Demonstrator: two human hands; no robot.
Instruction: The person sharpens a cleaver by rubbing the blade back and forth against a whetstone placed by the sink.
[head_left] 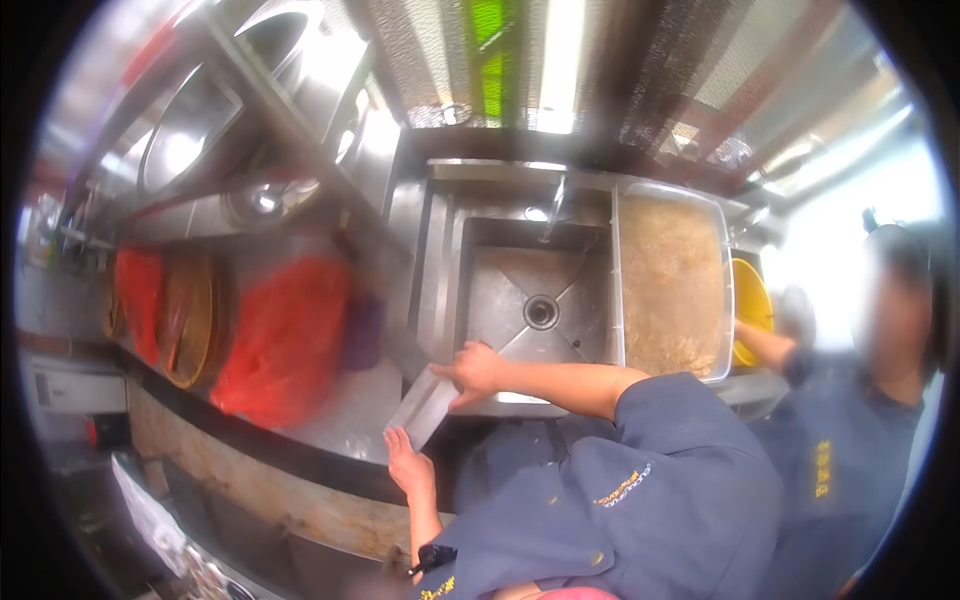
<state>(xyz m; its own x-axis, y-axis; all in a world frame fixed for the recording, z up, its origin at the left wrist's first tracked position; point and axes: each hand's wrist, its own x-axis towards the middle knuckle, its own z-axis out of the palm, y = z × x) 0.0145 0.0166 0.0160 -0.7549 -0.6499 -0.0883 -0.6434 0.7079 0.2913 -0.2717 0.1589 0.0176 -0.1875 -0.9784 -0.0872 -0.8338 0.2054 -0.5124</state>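
A shallow, silver-grey rectangular container [424,408], tilted, is between my two hands at the front left corner of the sink. My right hand [477,373] grips its far end, with fingers closed over the edge. Around its near end, my left hand [408,466] is closed on the rim; a dark band circles that wrist. The container's inside is too blurred to make out. Just beyond my right hand lies the steel sink basin [500,270], with a round drain [541,312] in its floor.
Right of the sink stands a clear plastic tub [672,280] of brownish contents. A co-worker [835,440] reaches toward a yellow container [752,310] beside it. Left, a red plastic bag [290,340] and a round wooden board [190,320] lie on the steel counter, below a metal shelf post [300,130].
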